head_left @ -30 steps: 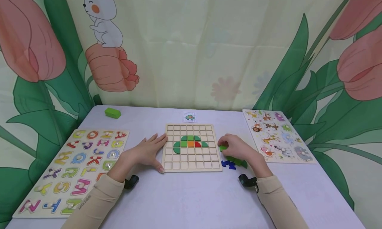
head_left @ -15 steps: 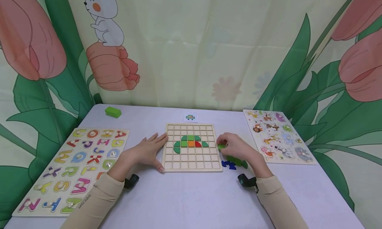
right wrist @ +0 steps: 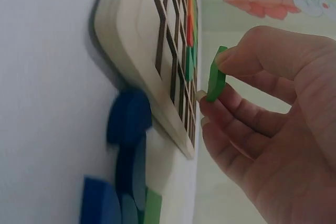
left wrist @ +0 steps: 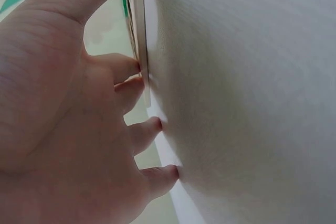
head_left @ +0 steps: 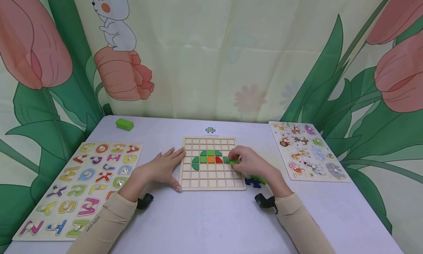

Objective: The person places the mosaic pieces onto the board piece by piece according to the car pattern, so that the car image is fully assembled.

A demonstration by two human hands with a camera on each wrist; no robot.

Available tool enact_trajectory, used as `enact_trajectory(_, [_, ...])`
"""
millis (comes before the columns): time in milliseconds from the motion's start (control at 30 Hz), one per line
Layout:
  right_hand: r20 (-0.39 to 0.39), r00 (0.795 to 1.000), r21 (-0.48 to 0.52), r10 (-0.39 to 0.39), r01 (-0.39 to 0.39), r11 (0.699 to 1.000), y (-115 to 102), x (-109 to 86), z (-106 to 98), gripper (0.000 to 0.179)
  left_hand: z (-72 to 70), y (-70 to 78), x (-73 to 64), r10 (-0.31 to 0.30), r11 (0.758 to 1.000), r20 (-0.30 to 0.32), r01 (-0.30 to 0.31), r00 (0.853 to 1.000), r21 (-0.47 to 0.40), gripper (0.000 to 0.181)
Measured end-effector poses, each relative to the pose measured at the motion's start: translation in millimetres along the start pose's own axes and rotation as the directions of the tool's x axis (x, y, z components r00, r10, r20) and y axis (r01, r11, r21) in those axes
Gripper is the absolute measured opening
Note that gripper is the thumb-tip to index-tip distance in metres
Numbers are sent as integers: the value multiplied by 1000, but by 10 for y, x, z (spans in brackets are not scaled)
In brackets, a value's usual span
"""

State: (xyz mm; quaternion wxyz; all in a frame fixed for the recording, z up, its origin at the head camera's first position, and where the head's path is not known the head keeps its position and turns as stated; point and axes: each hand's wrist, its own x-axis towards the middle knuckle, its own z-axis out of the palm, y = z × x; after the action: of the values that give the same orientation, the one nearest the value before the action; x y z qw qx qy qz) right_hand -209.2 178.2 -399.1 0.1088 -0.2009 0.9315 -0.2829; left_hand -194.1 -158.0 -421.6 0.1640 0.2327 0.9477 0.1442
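Observation:
A wooden grid board (head_left: 195, 183) lies mid-table, with green, orange and red pieces (head_left: 210, 159) set in its upper middle cells. My left hand (head_left: 162, 169) lies with spread fingers against the board's left edge; the left wrist view shows its fingertips (left wrist: 169, 172) down at the table. Over the board's right side, my right hand (head_left: 248, 160) pinches a small light green piece (right wrist: 216, 74) between thumb and fingers, held above the cells in the right wrist view. Blue pieces (head_left: 253, 182) and green ones (right wrist: 153, 206) lie by the board's lower right corner, partly behind the right wrist.
A picture card (head_left: 210, 129) lies behind the board. On the left is a letter puzzle board (head_left: 109, 188), with a green block (head_left: 124, 124) beyond it. An animal puzzle board (head_left: 307, 151) lies on the right. A printed curtain (head_left: 211, 63) hangs behind the table.
My right hand has moved left with the light green piece, from beside the board to over its right columns. The left hand has stayed in place.

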Motion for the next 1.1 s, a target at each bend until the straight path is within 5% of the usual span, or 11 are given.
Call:
enact_trajectory(433, [31,993,-42,-112,114,993,-158,102,207,19,-15,25,6,-13,1000,11,13,1000,-6,132])
enact_trajectory(1100, [66,985,-54,-161,165,985,-387,193,346,19,-77,27,27,-15,997,83,20,996,-68,131])
